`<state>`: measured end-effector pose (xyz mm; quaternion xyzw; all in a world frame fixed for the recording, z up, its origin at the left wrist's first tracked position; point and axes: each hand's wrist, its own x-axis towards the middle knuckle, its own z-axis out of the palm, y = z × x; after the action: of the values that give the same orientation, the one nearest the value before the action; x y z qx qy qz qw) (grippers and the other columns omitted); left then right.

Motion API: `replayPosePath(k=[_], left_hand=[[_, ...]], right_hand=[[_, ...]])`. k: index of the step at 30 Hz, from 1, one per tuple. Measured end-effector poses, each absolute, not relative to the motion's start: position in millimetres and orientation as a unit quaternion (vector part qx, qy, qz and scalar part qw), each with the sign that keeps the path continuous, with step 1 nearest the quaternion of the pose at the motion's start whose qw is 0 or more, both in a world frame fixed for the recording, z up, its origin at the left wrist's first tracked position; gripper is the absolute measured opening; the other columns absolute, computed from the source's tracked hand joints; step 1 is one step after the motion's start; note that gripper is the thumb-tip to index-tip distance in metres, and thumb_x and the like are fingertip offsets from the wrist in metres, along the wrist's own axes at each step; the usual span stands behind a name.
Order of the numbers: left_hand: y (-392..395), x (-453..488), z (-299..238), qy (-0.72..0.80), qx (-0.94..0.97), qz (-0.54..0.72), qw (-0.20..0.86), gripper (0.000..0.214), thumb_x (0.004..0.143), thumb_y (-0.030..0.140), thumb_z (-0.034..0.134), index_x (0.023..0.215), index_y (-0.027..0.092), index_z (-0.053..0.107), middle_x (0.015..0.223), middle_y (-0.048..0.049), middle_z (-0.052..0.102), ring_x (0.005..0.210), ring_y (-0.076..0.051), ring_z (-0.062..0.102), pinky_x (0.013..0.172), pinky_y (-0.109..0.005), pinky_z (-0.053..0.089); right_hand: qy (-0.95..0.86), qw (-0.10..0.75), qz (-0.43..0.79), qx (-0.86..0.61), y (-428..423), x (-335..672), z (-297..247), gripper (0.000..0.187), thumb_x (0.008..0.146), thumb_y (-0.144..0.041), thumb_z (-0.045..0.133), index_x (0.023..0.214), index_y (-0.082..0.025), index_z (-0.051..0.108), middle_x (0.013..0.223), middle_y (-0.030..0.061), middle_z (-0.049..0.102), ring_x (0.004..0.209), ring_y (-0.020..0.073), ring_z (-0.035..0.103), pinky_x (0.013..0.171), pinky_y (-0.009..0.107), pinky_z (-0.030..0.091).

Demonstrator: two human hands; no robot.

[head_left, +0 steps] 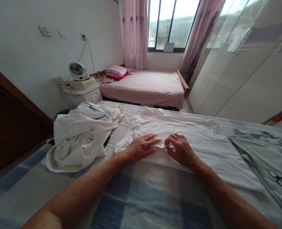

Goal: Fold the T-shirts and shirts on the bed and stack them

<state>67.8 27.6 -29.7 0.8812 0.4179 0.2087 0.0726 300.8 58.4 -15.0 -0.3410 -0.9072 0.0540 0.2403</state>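
Observation:
A white garment lies spread flat across the checked blue bedcover. My left hand rests on the garment near its lower edge, fingers stretched flat and pointing right. My right hand sits just beside it, its fingers curled and pinching a small fold of the white cloth between the two hands.
A heap of white clothes lies on the bed to the left. A grey printed garment lies at the right. Beyond are a pink bed, a nightstand with a small fan, a wardrobe and a window.

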Motion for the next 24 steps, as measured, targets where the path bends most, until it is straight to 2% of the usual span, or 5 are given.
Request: replayPosePath(k=[5, 8, 11, 19, 24], left_hand=[[24.3, 71.6, -25.0, 0.369, 0.899, 0.234, -0.029, 0.032, 0.092, 0.033, 0.05, 0.119, 0.021, 0.061, 0.137, -0.0115, 0.051, 0.127, -0.025, 0.046, 0.104, -0.042, 0.041], [19.1, 85.2, -20.2, 0.377, 0.885, 0.253, -0.102, 0.023, 0.093, 0.02, 0.045, 0.106, 0.016, 0.063, 0.111, -0.0102, 0.064, 0.105, -0.021, 0.057, 0.091, -0.037, 0.049], [16.3, 100.4, -17.7, 0.382, 0.885, 0.22, -0.149, 0.021, 0.093, 0.023, 0.045, 0.105, 0.016, 0.061, 0.094, -0.0073, 0.064, 0.087, -0.019, 0.058, 0.076, -0.034, 0.049], [22.1, 107.1, -19.7, 0.37, 0.893, 0.162, -0.198, 0.021, 0.093, 0.02, 0.047, 0.112, 0.015, 0.056, 0.094, -0.0055, 0.062, 0.086, -0.019, 0.055, 0.07, -0.033, 0.044], [21.2, 103.0, -18.3, 0.333, 0.907, 0.174, -0.191, 0.016, 0.095, 0.02, 0.045, 0.098, 0.015, 0.06, 0.089, -0.0041, 0.062, 0.083, -0.017, 0.055, 0.07, -0.032, 0.042]], right_hand=[[-0.86, 0.306, 0.123, -0.391, 66.3, 302.2, -18.6, 0.011, 0.087, -0.024, 0.051, 0.081, -0.021, 0.06, 0.087, 0.0047, 0.062, 0.088, 0.02, 0.054, 0.081, 0.035, 0.039], [-0.832, 0.337, 0.121, -0.423, 76.1, 301.1, -29.2, 0.01, 0.086, -0.023, 0.054, 0.084, -0.021, 0.063, 0.086, 0.0051, 0.063, 0.089, 0.0206, 0.055, 0.081, 0.035, 0.043], [-0.844, 0.323, 0.122, -0.411, 81.9, 298.6, -37.8, 0.009, 0.083, -0.022, 0.059, 0.087, -0.022, 0.066, 0.087, 0.0042, 0.065, 0.088, 0.0206, 0.057, 0.081, 0.034, 0.044], [-0.856, 0.293, 0.101, -0.414, 84.1, 290.5, -43.8, 0.011, 0.083, -0.019, 0.059, 0.08, -0.023, 0.068, 0.086, 0.0036, 0.066, 0.084, 0.0188, 0.057, 0.081, 0.033, 0.042], [-0.841, 0.304, 0.111, -0.434, 83.4, 287.4, -41.0, 0.011, 0.081, -0.02, 0.057, 0.075, -0.022, 0.066, 0.081, 0.0021, 0.065, 0.08, 0.0172, 0.056, 0.078, 0.031, 0.041]])
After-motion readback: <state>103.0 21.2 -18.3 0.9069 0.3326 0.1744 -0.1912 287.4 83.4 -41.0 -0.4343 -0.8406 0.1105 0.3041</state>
